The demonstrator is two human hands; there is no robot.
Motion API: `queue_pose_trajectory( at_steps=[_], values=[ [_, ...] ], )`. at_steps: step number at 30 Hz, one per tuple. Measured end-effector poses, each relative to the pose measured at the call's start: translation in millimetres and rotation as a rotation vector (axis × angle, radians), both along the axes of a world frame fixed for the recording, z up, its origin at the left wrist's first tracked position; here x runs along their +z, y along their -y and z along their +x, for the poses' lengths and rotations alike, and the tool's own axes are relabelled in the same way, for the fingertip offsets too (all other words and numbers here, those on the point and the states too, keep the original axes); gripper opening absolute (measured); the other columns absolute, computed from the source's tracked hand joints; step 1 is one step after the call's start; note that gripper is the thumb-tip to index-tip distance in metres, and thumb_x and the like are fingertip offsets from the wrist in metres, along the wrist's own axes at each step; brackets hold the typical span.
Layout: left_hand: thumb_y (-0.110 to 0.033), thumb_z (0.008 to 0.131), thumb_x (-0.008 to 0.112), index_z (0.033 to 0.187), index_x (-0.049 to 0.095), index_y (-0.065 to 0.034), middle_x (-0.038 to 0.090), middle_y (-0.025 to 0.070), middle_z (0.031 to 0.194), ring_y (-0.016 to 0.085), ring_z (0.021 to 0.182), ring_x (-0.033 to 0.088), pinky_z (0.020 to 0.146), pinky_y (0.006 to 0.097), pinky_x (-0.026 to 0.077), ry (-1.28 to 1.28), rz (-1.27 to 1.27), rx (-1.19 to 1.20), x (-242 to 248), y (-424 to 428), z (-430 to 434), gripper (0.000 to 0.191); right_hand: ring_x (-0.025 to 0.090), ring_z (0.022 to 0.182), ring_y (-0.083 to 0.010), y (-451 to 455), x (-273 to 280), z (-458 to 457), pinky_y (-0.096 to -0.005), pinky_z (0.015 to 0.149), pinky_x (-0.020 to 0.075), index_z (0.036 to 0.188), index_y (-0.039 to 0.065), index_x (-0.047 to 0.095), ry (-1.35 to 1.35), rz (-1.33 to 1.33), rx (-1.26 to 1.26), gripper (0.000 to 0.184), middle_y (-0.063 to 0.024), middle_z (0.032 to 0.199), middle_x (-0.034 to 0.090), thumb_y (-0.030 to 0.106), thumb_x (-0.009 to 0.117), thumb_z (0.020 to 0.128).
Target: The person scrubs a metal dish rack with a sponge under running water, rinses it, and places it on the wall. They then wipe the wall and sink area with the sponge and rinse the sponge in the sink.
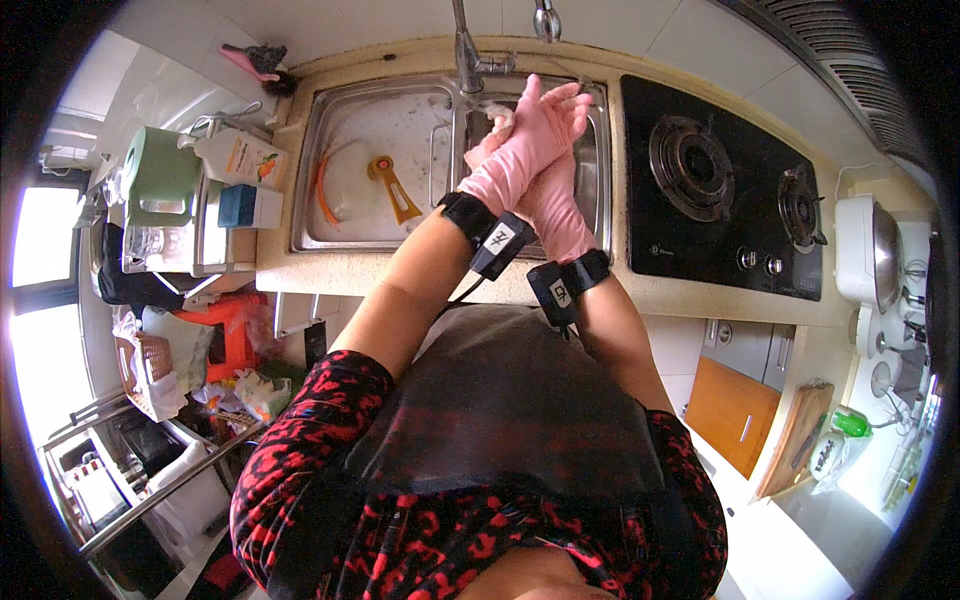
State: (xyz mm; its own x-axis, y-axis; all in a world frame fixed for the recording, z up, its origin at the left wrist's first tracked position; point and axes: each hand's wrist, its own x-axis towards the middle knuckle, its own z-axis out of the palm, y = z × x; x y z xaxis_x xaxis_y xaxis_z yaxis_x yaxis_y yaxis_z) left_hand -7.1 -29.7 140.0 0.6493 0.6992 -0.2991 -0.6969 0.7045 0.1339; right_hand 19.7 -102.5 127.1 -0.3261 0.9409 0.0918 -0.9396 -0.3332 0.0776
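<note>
Both of my hands wear pink rubber gloves and cross over the right basin of the steel sink. My left hand lies on top, its fingers spread toward the upper right and nothing seen in them. Under it, my right hand reaches up and left, pressed against the left one and partly hidden by it. A pale crumpled bit shows by the right fingers; I cannot tell what it is. Just above the hands stands the chrome faucet.
Cloudy water fills the left basin, with a yellow-handled peeler-like tool and an orange curved strip in it. A black gas stove stands right. Left are a green pitcher, a white bottle and a blue sponge.
</note>
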Motion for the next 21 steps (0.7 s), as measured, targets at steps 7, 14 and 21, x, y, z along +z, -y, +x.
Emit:
queue_pose_trajectory(
  at_steps=[7,14,21],
  values=[
    [-0.02,0.082,0.057,0.103,0.057,-0.0108,0.061,0.0081,0.092,0.029,0.074,0.06,0.062,0.0375,0.049,-1.666,1.7,0.802,17.7,-1.6,3.4,0.023,0.056,0.1,-0.022,-19.3,-39.1,9.6,-0.032,0.085,0.0445,0.106,0.004,0.052,0.99,0.091,-0.403,0.035,-0.0151,0.111,0.057,0.035,0.046,0.09],
    [-0.061,0.081,0.048,0.11,0.054,-0.002,0.058,0.0153,0.109,0.031,0.1,0.054,0.086,0.0423,0.042,-1.313,0.471,-0.004,-15.2,24.6,-39.5,0.066,0.049,0.115,-0.0204,-13.7,21.6,23.8,-0.0324,0.1,0.0349,0.124,0.003,0.049,0.924,0.101,-0.681,0.046,-0.0086,0.126,0.051,0.038,0.038,0.095],
    [-0.074,0.074,0.043,0.128,0.044,-0.0102,0.043,0.0095,0.134,0.024,0.124,0.037,0.103,0.0443,0.029,-0.198,0.406,-0.027,-7.8,45.8,-28.4,0.084,0.04,0.123,-0.0367,-29.0,9.8,28.9,-0.0505,0.103,0.0316,0.125,-0.005,0.043,-0.048,0.065,-0.194,0.059,-0.0281,0.13,0.042,0.044,0.033,0.095]
  ],
)
